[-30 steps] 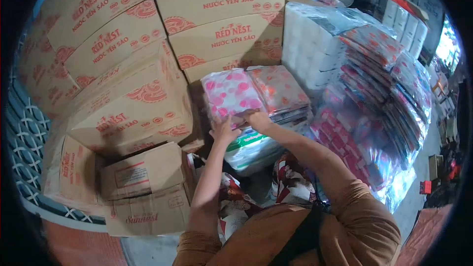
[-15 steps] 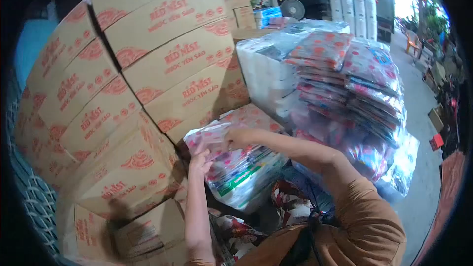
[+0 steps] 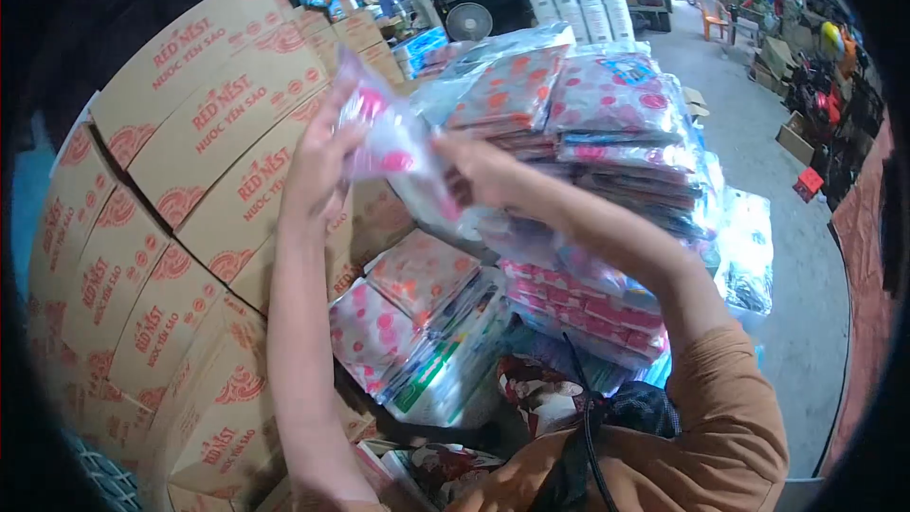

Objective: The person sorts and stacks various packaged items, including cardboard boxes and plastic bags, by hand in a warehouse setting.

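Observation:
My left hand (image 3: 320, 163) and my right hand (image 3: 474, 169) hold a pink-dotted plastic packet (image 3: 391, 147) between them, raised in front of the cartons. The packet is tilted and partly blurred. Below it lies a low pile with an orange-dotted packet (image 3: 424, 275) and a pink-dotted packet (image 3: 370, 334) on top, beside a bundle with a green label (image 3: 424, 372). A taller stack of dotted packets (image 3: 621, 100) stands just beyond my right forearm.
Printed cartons (image 3: 223, 114) are stacked high on the left. Pink packs (image 3: 578, 313) stand under the tall packet stack. A fan (image 3: 469, 22) and white rolls (image 3: 578, 2) are behind. A red box (image 3: 808, 183) sits on the floor at right.
Both hands have risen from the low pile with a pink-dotted packet. The low pile now shows its top packets uncovered. The view has turned to the right.

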The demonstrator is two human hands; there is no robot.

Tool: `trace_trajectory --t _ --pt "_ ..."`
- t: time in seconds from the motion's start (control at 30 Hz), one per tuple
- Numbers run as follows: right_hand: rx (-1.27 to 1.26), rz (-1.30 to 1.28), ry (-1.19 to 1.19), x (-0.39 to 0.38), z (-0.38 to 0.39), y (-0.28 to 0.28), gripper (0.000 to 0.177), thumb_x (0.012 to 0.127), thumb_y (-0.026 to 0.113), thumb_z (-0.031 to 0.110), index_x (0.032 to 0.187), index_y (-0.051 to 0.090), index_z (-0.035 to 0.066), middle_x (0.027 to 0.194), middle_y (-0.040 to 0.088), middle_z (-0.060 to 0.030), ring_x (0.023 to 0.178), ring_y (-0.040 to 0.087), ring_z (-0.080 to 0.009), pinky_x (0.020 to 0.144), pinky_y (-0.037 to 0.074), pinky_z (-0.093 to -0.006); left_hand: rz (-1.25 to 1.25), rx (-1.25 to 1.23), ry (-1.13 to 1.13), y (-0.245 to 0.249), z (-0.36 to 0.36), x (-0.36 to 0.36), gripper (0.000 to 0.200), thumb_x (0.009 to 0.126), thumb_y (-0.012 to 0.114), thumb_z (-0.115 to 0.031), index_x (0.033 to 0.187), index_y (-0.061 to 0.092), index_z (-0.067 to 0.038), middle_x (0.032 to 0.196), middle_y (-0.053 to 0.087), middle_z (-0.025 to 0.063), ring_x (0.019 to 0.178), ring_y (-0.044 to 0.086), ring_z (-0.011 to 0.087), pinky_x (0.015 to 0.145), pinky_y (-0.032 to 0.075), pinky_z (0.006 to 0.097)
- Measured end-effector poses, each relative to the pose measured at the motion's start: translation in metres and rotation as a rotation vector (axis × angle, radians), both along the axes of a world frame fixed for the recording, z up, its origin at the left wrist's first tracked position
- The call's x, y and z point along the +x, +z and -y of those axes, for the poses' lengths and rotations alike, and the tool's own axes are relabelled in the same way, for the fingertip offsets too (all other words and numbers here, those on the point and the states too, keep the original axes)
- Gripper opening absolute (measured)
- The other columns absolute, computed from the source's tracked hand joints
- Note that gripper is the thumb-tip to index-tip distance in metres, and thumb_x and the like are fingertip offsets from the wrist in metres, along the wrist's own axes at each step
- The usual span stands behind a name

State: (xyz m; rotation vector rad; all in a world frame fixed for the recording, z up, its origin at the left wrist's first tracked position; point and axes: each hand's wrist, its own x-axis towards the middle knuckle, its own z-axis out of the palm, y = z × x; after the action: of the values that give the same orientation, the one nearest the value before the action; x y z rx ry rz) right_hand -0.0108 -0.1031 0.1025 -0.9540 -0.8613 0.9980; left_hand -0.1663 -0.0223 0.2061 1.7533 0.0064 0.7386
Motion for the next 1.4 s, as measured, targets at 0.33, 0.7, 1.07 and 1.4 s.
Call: trace_trajectory --t 0.33,0.7,1.07,1.4 --pt "0.363 0.583 -0.931 0.124 0.153 0.071 0.048 0.077 0.06 0.018 0.115 0.043 -0.006 0.08 0.058 -0.0096 0.063 0.055 -0.0087 0.055 0.046 -0.0193 0.197 0.152 -0.096 0.018 0.036 0.138 0.054 0.074 0.061 -0.004 0.123 0.036 -0.001 0.11 0.05 0.0086 0.088 0.052 0.0118 0.074 0.044 0.0213" --pt "-0.151 0.785 -1.258 0.219 0.178 -0.002 0.035 0.073 0.059 0.027 0.089 0.059 -0.004 0.08 0.06 -0.0212 0.072 0.06 -0.0275 0.065 0.045 -0.0357 -0.108 0.735 0.335 -0.076 0.047 0.227 0.037 0.075 0.056 -0.028 0.104 0.055 -0.005 0.101 0.057 0.0172 0.092 0.055 0.0301 0.081 0.041 0.0378" --pt "-0.617 1.474 -1.22 0.169 0.16 0.013 0.064 0.074 0.044 0.058 0.128 0.028 0.026 0.131 0.027 -0.0176 0.121 0.021 -0.043 0.092 0.019 -0.0611 -0.376 1.016 0.292 -0.098 0.08 0.223 0.055 0.083 0.031 -0.053 0.131 0.024 -0.027 0.138 0.016 0.0148 0.126 0.016 0.0337 0.095 0.014 0.0539" --pt "-0.849 1.741 -0.78 0.147 0.14 0.012 0.041 0.079 0.044 0.049 0.109 0.051 0.021 0.114 0.045 -0.0109 0.111 0.038 -0.0352 0.085 0.027 -0.0569 -0.458 1.028 0.169 -0.11 0.076 0.218 0.049 0.084 0.032 -0.046 0.129 0.028 -0.027 0.138 0.016 0.0104 0.125 0.014 0.0375 0.094 0.01 0.0622"
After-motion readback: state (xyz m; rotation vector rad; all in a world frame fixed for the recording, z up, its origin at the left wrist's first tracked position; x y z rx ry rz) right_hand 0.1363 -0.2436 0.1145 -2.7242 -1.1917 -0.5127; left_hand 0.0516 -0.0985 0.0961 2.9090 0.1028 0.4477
